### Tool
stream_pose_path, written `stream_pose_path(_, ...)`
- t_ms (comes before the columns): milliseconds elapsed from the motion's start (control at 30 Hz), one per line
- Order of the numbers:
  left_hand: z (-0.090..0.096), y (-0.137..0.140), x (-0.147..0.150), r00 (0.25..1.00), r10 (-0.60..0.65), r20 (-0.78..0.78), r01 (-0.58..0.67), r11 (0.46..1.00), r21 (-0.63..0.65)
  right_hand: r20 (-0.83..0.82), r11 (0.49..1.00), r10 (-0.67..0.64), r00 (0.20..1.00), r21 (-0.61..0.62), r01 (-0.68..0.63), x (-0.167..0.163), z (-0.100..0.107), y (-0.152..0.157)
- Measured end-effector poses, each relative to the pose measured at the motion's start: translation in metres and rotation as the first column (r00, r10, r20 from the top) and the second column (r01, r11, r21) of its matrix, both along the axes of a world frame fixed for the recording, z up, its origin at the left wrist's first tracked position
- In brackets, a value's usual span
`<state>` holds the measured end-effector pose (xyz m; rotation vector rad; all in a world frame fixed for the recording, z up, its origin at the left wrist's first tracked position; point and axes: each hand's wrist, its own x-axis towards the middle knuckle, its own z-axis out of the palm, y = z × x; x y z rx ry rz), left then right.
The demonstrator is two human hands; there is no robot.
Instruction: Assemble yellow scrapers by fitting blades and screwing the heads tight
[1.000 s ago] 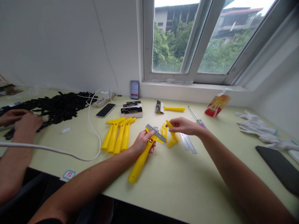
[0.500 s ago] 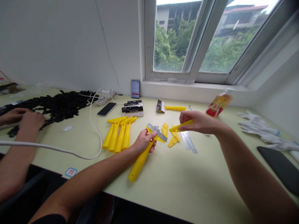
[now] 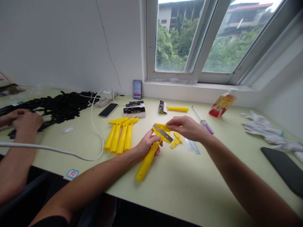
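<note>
My left hand (image 3: 149, 142) is closed around the neck of a yellow scraper handle (image 3: 146, 164), which slants down toward the table's front. Across the scraper's head lies a flat grey metal blade (image 3: 163, 133). My right hand (image 3: 181, 126) pinches a yellow cover plate (image 3: 163, 126) at the head's far edge, beside the blade; whether it touches the head I cannot tell. Loose yellow plates (image 3: 176, 141) lie just right of the head, with bare metal blades (image 3: 192, 146) beside them. Several yellow scraper handles (image 3: 121, 135) lie side by side left of my left hand.
Behind stand black cardboard sleeves (image 3: 134, 112) and a sleeved yellow scraper (image 3: 177, 109). A purple-handled screwdriver (image 3: 206, 126), a drink bottle (image 3: 221, 104), gloves (image 3: 265, 129) and a dark tablet (image 3: 282, 170) are rightward. At left, another person's hands (image 3: 28, 121) work by black strips (image 3: 63, 107); a white cable (image 3: 94, 126) crosses there.
My right hand has moved left, bringing the yellow plate to the scraper head. The screwdriver it covered now shows. My left hand and the scraper have shifted slightly right.
</note>
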<state>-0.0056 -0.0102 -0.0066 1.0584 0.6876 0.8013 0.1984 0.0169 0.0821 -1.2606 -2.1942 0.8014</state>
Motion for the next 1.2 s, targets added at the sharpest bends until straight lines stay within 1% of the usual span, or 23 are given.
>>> stream_pose_path(100, 0.001, -0.001, 0.000, 1.000, -0.013, -0.002, 0.013, 1.000, 0.015, -0.019, 0.997, -0.051, 0.998, -0.065, 0.050, -0.008, -0.008, -0.001)
stream_pose_path(167, 0.001, -0.001, 0.000, 1.000, -0.012, -0.001, 0.012, 1.000, 0.026, -0.022, 0.994, -0.061, 0.998, -0.092, 0.058, -0.012, -0.013, -0.001)
stream_pose_path(300, 0.001, -0.001, 0.000, 1.000, -0.014, 0.003, 0.014, 0.999, 0.045, 0.011, 0.993, -0.049, 0.999, -0.103, 0.050, -0.018, -0.018, -0.003)
stream_pose_path(467, 0.001, 0.000, 0.000, 1.000, -0.012, 0.015, 0.012, 0.999, 0.053, 0.084, 0.998, -0.056, 0.995, -0.026, 0.058, -0.023, -0.017, -0.006)
stream_pose_path(667, -0.002, -0.002, 0.000, 1.000, 0.001, 0.027, -0.003, 0.998, 0.064, 0.160, 0.988, -0.126, 0.979, 0.105, 0.111, -0.026, -0.019, -0.009)
stream_pose_path(867, -0.005, -0.004, 0.001, 0.999, 0.018, 0.046, -0.022, 0.995, 0.099, 0.191, 0.981, -0.117, 0.975, 0.178, 0.083, -0.027, -0.023, -0.008)
stream_pose_path(933, -0.005, -0.004, 0.002, 0.998, 0.036, 0.057, -0.042, 0.993, 0.112, 0.178, 0.977, -0.100, 0.979, 0.205, 0.063, -0.027, -0.024, -0.007)
stream_pose_path(1067, -0.006, -0.004, 0.005, 0.996, 0.085, 0.035, -0.088, 0.991, 0.105, 0.149, 0.970, -0.013, 0.989, 0.240, -0.023, -0.025, -0.026, -0.006)
stream_pose_path(1200, -0.006, -0.003, 0.006, 0.991, 0.131, 0.005, -0.131, 0.984, 0.118, 0.121, 0.968, -0.001, 0.993, 0.248, -0.029, -0.026, -0.029, -0.006)
